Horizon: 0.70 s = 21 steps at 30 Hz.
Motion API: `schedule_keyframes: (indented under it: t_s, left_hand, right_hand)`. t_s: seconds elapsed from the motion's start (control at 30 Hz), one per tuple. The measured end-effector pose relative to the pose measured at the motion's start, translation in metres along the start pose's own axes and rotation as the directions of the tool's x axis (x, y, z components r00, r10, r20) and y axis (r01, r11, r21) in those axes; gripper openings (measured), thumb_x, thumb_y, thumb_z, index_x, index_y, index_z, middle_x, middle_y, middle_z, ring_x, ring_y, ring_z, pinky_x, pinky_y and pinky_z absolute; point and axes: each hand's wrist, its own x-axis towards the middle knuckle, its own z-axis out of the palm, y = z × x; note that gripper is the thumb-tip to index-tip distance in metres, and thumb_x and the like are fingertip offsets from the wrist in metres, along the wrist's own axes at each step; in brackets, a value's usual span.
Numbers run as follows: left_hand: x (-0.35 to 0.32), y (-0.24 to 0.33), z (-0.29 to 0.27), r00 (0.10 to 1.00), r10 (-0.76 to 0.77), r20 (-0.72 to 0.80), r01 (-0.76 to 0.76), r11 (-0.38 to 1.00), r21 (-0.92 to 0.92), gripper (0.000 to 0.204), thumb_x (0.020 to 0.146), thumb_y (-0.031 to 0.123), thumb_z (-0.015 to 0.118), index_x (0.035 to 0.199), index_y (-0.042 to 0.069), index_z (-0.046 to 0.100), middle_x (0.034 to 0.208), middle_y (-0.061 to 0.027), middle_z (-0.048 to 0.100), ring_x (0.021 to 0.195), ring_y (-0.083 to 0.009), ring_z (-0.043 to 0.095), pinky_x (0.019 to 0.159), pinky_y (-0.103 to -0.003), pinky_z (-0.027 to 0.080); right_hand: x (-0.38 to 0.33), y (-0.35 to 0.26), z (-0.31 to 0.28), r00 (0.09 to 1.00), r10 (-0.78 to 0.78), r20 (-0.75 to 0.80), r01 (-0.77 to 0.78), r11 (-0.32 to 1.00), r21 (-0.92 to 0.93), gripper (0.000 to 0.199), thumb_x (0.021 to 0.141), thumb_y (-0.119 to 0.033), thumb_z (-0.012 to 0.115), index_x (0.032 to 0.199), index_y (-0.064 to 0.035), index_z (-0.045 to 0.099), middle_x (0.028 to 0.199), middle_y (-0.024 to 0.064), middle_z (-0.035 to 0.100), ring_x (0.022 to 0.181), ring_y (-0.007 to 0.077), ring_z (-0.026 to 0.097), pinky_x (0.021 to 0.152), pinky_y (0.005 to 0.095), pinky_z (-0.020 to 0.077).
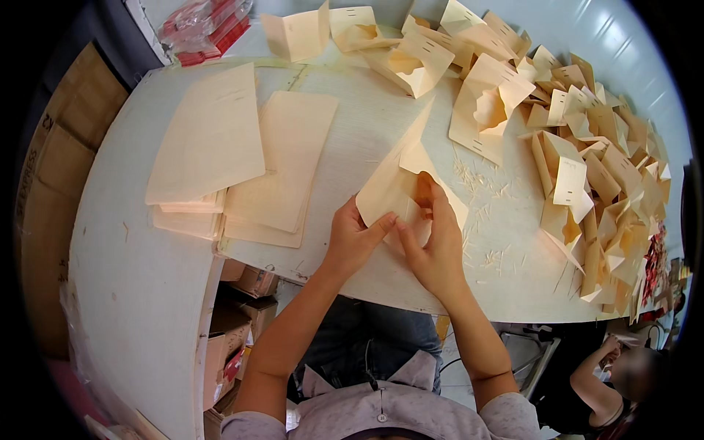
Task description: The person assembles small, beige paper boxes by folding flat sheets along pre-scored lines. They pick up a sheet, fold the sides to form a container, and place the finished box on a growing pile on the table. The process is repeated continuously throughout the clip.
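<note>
Both hands hold one cream card sheet point(385, 183), partly folded, with its pointed top tilted up and away from me. My left hand point(353, 238) grips the lower left edge, its thumb on the front face and its fingers mostly behind the card. My right hand point(438, 238) is closed round the right side, fingers curled over a folded flap near an opening. The two thumb tips almost meet at the middle of the card. To the left lie flat stacks of cream card sheets point(213, 139), two piles that partly overlap.
A large heap of folded cream card pieces point(579, 161) with cut-outs covers the table's point(139, 293) right and far side. Small card scraps point(495, 260) lie right of my hands. A plastic-wrapped red bundle point(213, 29) sits far left. Cardboard boxes point(249, 308) fill a shelf below. Another person point(601, 381) sits lower right.
</note>
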Motion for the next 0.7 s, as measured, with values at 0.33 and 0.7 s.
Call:
schedule_keyframes:
  t_s: [0.33,0.7]
  left_hand:
    - [-0.01,-0.015,-0.007,0.979,0.2,-0.032,-0.202,0.951,-0.234,0.059,0.081,0.026,0.058,0.124,-0.002,0.03,0.114,-0.0101,0.047,0.104,-0.0159,0.046,0.086,-0.03,0.04]
    - [-0.004,0.002,-0.018,0.961,0.069,0.269,0.18,0.581,-0.794,0.087,0.067,0.058,0.059,0.127,0.004,0.027,0.119,-0.0134,0.043,0.112,-0.026,0.04,0.09,-0.038,0.038]
  right_hand:
    - [0.001,-0.024,-0.012,0.975,0.076,0.207,-0.118,0.973,0.198,0.068,0.064,-0.011,0.071,0.119,0.0062,0.035,0.093,0.0189,0.055,0.088,0.0272,0.054,0.076,0.0327,0.0426]
    - [0.001,-0.045,-0.023,0.787,-0.02,0.616,-0.474,0.619,0.626,0.032,0.075,-0.007,0.062,0.1,-0.0007,0.043,0.089,0.013,0.054,0.086,0.0208,0.054,0.079,0.0307,0.0414]
